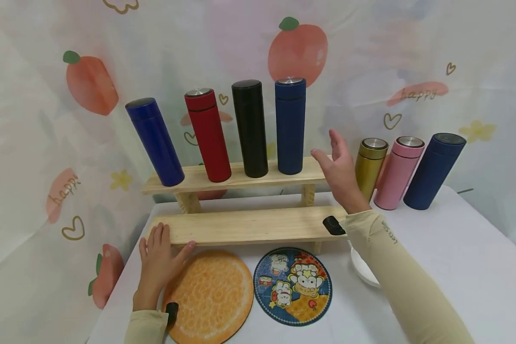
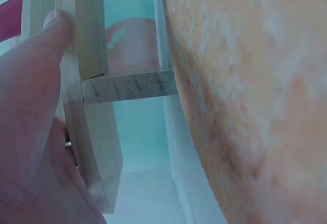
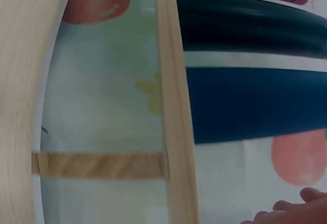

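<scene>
A two-tier wooden stand holds a bright blue thermos flask (image 1: pixel 155 142), a red thermos flask (image 1: pixel 208 136), a black thermos flask (image 1: pixel 250 129) and a navy thermos flask (image 1: pixel 290 126) in a row on its upper shelf (image 1: pixel 198 174). My left hand (image 1: pixel 161 260) rests at the left end of the lower shelf (image 1: pixel 249 227), fingers on top and thumb by the front edge. Near the upper shelf's right end, my right hand (image 1: pixel 340 172) is raised with fingers extended, apart from the navy flask. It holds nothing. In the right wrist view only some fingertips (image 3: pixel 294 211) show.
Right of the stand are a gold thermos flask (image 1: pixel 371 162), a pink one (image 1: pixel 400 172) and another navy one (image 1: pixel 434 172). In front lie an orange-slice mat (image 1: pixel 212 296) and a round cartoon mat (image 1: pixel 292 286). A white round object (image 1: pixel 363 267) is partly under my right forearm.
</scene>
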`<state>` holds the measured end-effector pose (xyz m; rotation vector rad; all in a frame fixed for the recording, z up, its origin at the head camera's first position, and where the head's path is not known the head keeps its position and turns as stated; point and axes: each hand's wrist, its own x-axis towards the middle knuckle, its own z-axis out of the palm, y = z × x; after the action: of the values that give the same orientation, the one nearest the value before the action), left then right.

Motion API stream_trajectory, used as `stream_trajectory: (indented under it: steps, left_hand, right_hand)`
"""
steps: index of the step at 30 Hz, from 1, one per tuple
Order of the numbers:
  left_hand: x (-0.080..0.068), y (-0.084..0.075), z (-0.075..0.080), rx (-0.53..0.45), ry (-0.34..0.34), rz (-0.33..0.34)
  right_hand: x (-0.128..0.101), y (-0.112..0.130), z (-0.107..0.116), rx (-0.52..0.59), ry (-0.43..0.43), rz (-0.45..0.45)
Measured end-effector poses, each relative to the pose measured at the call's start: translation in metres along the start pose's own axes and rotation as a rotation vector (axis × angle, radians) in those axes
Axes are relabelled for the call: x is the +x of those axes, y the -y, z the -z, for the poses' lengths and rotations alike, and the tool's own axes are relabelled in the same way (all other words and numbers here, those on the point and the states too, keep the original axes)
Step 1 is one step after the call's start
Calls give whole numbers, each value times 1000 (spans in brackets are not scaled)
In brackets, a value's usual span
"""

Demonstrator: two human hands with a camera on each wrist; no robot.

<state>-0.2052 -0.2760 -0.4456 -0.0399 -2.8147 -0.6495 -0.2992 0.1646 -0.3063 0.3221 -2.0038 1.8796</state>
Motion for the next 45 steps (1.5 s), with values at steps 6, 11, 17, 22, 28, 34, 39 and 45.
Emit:
stream_trajectory:
  steps: [6,11,17,22,28,34,39,45]
  left_hand:
    - [1,-2,0,4,21,12]
    - [3,-1,-1,3,14,6]
    - [4,-1,0,2,16,15]
    - [4,-3,1,6,11,9]
    - [4,-2,0,6,15,11]
    - [2,-1,-1,6,11,13]
    - [2,-1,-1,1,7,13]
    - [2,-2,0,12,13,20]
  right_hand:
    - [14,-6,-24,-4,84,-76]
    - [26,-11,-37,-7,87,-85]
    - [36,-15,-46,62,104,-111]
    - [40,-15,-46,46,132,-126]
    - [42,-16,-44,5,154,-154]
    - [41,-15,-44,-30,162,-163]
    - [42,-15,-44,-35,159,-159]
    - [41,-14,-44,-39,161,-160]
